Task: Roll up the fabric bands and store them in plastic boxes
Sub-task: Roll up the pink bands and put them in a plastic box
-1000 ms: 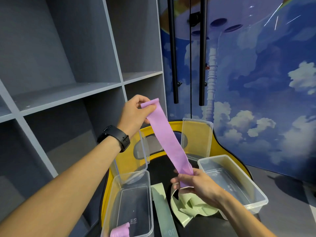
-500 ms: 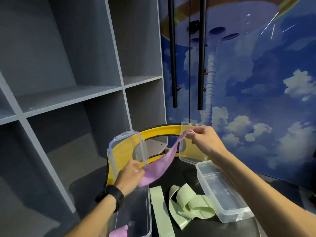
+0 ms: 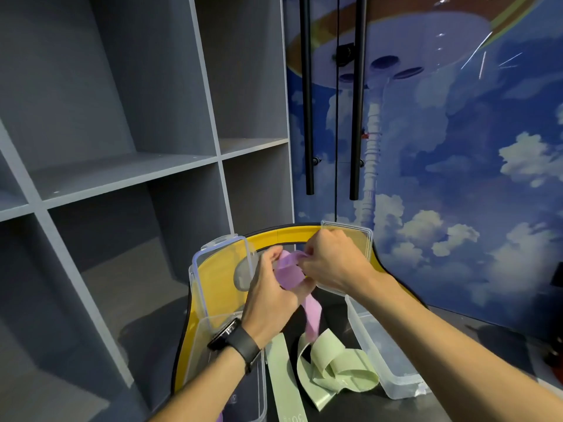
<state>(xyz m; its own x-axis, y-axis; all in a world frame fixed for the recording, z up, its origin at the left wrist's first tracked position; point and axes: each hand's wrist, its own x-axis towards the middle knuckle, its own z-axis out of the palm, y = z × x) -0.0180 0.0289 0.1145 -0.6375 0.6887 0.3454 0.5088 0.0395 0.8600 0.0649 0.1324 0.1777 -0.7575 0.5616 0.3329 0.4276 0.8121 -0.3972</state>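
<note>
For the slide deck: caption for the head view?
Both hands roll a purple fabric band above clear plastic boxes.

- Looks like a decorated indoor room, perhaps a studio or activity space; which exactly cannot be told.
- Grey cubby shelving (image 3: 128, 178) fills the left wall.
- Glass doors with black handles (image 3: 355, 117) carry a sky-and-clouds mural (image 3: 457, 178).

Both forearms are bare, and a black watch (image 3: 233, 338) with a dark strap circles the left wrist.
</note>
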